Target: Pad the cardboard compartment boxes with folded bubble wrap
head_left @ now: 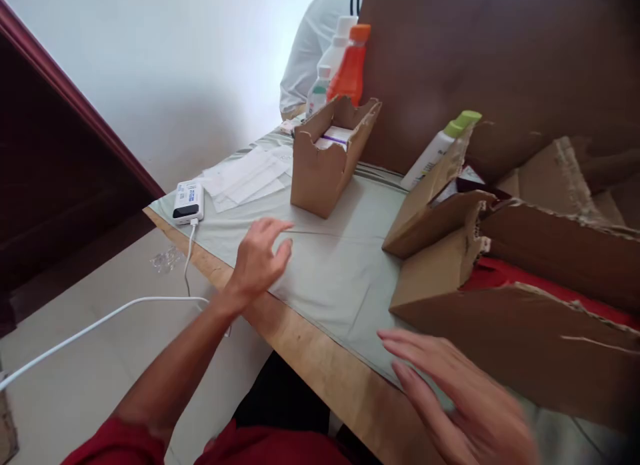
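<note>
My left hand (259, 258) hovers over the pale green cloth (325, 265) near the table's wooden front edge, fingers loosely spread and holding nothing. My right hand (450, 398) is low at the right, blurred, fingers extended flat over the cloth just in front of a large torn cardboard box (525, 331) with red contents. It holds nothing. A small open cardboard box (325, 165) with white packets inside stands beyond my left hand.
A white power bank (189, 201) with a white cable (100, 321) lies at the table's left corner beside papers (245, 178). Bottles, one orange (350, 68), stand at the back. A green-capped bottle (440, 148) leans in another cardboard box (430, 218). A person in white (310, 51) stands behind.
</note>
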A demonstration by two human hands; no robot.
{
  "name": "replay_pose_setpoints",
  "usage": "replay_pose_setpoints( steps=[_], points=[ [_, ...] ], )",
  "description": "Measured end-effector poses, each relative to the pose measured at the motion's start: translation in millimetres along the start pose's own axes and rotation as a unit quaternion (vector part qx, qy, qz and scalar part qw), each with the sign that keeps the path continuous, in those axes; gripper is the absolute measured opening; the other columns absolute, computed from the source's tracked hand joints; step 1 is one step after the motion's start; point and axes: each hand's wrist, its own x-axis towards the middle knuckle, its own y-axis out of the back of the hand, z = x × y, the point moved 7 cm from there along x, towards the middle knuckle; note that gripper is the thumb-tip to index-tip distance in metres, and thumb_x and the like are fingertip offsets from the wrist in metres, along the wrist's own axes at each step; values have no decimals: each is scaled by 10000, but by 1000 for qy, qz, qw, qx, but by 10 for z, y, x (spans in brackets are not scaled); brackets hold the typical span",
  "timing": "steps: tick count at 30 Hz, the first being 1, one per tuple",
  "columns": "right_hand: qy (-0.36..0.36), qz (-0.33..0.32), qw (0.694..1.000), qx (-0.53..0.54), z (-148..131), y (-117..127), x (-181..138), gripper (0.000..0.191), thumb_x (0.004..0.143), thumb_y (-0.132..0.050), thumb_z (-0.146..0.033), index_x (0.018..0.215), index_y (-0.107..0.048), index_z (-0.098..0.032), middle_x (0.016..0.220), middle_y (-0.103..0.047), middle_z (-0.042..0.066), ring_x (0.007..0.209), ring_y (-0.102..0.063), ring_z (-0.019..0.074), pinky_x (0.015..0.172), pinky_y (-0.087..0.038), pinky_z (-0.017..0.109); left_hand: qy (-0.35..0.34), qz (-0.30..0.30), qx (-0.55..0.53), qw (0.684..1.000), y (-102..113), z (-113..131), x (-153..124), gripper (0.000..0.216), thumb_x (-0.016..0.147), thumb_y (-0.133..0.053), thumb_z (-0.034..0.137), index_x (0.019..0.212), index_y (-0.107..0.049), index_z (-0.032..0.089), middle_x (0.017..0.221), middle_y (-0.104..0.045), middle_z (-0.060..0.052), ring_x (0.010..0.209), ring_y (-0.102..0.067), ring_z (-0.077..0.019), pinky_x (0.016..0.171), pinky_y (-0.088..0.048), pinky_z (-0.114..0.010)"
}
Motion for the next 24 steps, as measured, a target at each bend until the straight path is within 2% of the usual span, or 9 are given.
replay_pose_setpoints(
  steps=[3, 6, 12, 14, 16, 18, 20, 22, 24],
  points=[
    [31, -13, 999, 18, 156, -389, 196, 181, 995, -573, -206, 1109, -707, -246, 1060, -781, 35, 965, -747, 186, 871, -590, 304, 95, -27, 84, 992, -112, -475, 606, 309, 877, -583, 151, 1161, -700, 181, 1215, -702, -128, 1205, -611, -308, 1087, -489, -476],
    [31, -8, 999, 5, 303, -649, 213, 183, 994, -555, -203, 1078, -715, -229, 1103, -776, 67, 977, -747, 212, 841, -593, 344, 173, -18, 140, 975, -103, -905, 989, 404, 878, -529, 151, 1265, -643, 160, 1345, -639, -182, 1336, -520, -359, 1141, -412, -546],
    [35, -10, 999, 0, 399, -779, 111, 188, 989, -556, -180, 1081, -713, -225, 1156, -759, 87, 1028, -726, 227, 858, -567, 378, 285, -36, 230, 930, -170, -1458, 1300, 667, 803, -517, 97, 1465, -432, 116, 1641, -311, -250, 1569, -141, -403, 1199, -133, -739],
    [31, -10, 999, 12, 416, -769, 110, 189, 986, -558, -178, 1083, -712, -232, 1155, -759, 86, 1031, -726, 229, 859, -564, 379, 305, -57, 249, 917, -243, -1576, 1368, 676, 779, -537, 73, 1448, -455, 118, 1635, -322, -261, 1570, -135, -412, 1194, -95, -756],
    [34, -6, 999, 16, 420, -756, 113, 188, 986, -558, -179, 1084, -709, -234, 1155, -760, 86, 1029, -726, 231, 854, -560, 378, 315, -72, 268, 908, -283, -1667, 1427, 580, 808, -543, 70, 1385, -526, 123, 1567, -431, -263, 1551, -201, -414, 1201, -87, -742],
    [38, -5, 999, 14, 418, -751, 111, 189, 988, -553, -177, 1086, -706, -230, 1160, -758, 88, 1029, -726, 231, 847, -556, 375, 316, -81, 285, 901, -275, -1736, 1478, 419, 901, -546, 123, 1317, -589, 137, 1464, -549, -224, 1492, -335, -395, 1209, -145, -711],
    [41, -8, 999, 13, 415, -751, 105, 188, 992, -547, -176, 1080, -705, -226, 1162, -757, 88, 1029, -724, 229, 847, -553, 373, 314, -90, 297, 897, -238, -1793, 1517, 328, 977, -588, 256, 1290, -614, 160, 1389, -605, -157, 1372, -494, -350, 1171, -312, -655],
    [44, -10, 999, 14, 413, -750, 98, 188, 994, -543, -173, 1072, -706, -224, 1160, -758, 87, 1026, -723, 225, 844, -551, 368, 312, -97, 303, 895, -196, -1845, 1548, 372, 978, -642, 368, 1294, -612, 173, 1357, -615, -116, 1241, -599, -298, 1063, -483, -565],
    [43, -10, 999, 15, 419, -748, 91, 190, 995, -541, -172, 1069, -709, -223, 1158, -758, 84, 1024, -721, 221, 843, -550, 367, 309, -99, 304, 896, -161, -1895, 1571, 385, 971, -660, 381, 1293, -610, 176, 1331, -622, -107, 1162, -640, -269, 976, -556, -499]
  ],
)
